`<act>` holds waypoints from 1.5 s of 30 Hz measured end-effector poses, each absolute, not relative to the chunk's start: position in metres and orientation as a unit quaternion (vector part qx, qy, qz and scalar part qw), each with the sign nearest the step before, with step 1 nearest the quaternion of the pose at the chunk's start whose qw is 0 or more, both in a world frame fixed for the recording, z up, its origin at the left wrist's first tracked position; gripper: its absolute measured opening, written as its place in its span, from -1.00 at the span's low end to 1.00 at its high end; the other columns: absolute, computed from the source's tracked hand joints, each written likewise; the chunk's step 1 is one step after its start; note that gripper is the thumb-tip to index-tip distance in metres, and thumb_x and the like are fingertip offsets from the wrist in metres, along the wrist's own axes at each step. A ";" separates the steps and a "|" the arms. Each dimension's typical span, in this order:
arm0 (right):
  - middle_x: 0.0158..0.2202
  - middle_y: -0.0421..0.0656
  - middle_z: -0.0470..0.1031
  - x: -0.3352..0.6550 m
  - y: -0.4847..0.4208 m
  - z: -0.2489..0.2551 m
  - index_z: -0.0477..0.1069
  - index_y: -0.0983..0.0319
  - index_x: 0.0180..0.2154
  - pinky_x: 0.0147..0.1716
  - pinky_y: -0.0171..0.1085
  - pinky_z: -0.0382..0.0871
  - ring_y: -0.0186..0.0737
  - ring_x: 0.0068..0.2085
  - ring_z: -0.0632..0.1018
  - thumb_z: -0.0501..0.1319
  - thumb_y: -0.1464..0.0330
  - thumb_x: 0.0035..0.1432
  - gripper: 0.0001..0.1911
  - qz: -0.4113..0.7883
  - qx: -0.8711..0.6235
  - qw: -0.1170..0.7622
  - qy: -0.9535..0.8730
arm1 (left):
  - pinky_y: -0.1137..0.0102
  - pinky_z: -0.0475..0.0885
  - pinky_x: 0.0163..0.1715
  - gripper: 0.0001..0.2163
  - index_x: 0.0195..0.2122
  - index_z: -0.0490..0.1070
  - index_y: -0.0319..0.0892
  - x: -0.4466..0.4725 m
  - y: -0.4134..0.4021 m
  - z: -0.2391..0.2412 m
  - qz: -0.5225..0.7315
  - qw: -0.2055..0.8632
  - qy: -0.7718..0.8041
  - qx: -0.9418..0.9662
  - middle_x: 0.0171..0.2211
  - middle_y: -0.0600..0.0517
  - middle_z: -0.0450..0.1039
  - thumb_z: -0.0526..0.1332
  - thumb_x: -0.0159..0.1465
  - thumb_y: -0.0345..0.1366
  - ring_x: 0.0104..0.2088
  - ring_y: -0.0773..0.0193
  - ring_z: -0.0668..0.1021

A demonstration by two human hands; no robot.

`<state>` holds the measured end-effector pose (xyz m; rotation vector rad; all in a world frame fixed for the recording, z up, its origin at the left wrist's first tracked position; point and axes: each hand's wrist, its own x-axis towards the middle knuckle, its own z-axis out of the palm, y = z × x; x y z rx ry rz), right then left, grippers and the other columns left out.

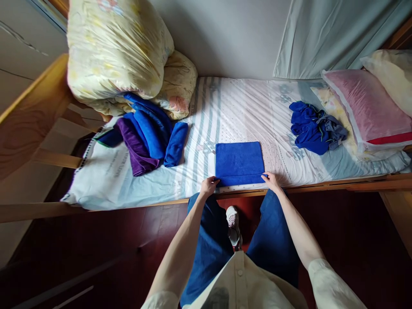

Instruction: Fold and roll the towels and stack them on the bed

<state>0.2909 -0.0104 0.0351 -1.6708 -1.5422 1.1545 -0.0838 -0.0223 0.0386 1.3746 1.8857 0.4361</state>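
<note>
Pinching the near left corner of a folded blue cloth [239, 158] between fingertips of the left hand [209, 186], and the near right corner likewise with the right hand [272, 181]. Laid flat on the bed [244, 103], close to its front edge, with a crease along the near side. Crowded on the left by rolled blue cloths [149, 135] and a purple cloth [135, 148], heaped beside a bulky yellow quilt [116, 51]. Flanked on the right, well apart, by a crumpled blue-and-gray heap [309, 128] near a pink pillow [370, 105]. Bounded behind by a pale wall [231, 38] and a hanging curtain [328, 38].
</note>
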 end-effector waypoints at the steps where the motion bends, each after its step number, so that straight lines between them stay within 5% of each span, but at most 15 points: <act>1: -0.31 -0.08 0.64 0.291 -0.011 0.035 0.60 0.26 -0.19 -0.19 -0.19 0.52 -0.12 -0.28 0.60 0.27 0.06 0.22 -0.61 0.434 -0.627 0.293 -0.577 | 0.27 0.57 -0.09 -0.82 -0.24 0.63 -0.17 -0.083 -0.023 0.039 0.170 0.371 0.739 0.536 -0.30 -0.07 0.69 0.28 0.22 -0.24 -0.19 0.08 0.69; 8: -0.41 -0.15 0.60 0.290 -0.014 0.032 0.56 0.24 -0.26 -0.24 -0.21 0.53 -0.15 -0.32 0.61 0.42 0.02 0.02 -0.57 0.485 -0.612 0.293 -0.552 | 0.26 0.58 -0.11 -0.76 -0.19 0.64 -0.19 -0.084 -0.028 0.046 0.169 0.369 0.740 0.536 -0.38 -0.03 0.65 0.34 0.13 -0.26 -0.24 0.08 0.68; 15: -0.38 -0.13 0.61 0.293 -0.012 0.029 0.53 0.22 -0.22 -0.23 -0.20 0.52 -0.14 -0.32 0.59 0.34 0.09 0.13 -0.66 0.457 -0.636 0.294 -0.549 | 0.33 0.58 -0.24 -0.79 -0.20 0.60 -0.19 -0.091 -0.027 0.039 0.150 0.397 0.750 0.507 -0.19 -0.11 0.69 0.28 0.18 -0.25 -0.30 0.15 0.68; 25: -0.61 -0.24 0.44 0.293 -0.011 0.024 0.33 0.13 -0.53 -0.40 -0.26 0.44 -0.18 -0.50 0.51 0.31 0.17 0.12 -0.71 0.388 -0.666 0.254 -0.585 | 0.27 0.55 -0.13 -0.82 -0.24 0.62 -0.15 -0.084 -0.026 0.043 0.131 0.343 0.778 0.510 -0.28 -0.11 0.68 0.22 0.26 -0.28 -0.21 0.04 0.68; 45: -0.33 -0.07 0.69 0.290 -0.013 0.028 0.55 0.18 -0.37 -0.12 -0.10 0.57 0.02 -0.23 0.70 0.28 0.26 0.16 -0.85 0.340 -0.717 0.229 -0.563 | 0.26 0.53 -0.06 -0.78 -0.15 0.63 -0.20 -0.078 -0.033 0.049 0.124 0.307 0.787 0.521 -0.16 -0.20 0.69 0.20 0.30 -0.30 -0.08 -0.02 0.69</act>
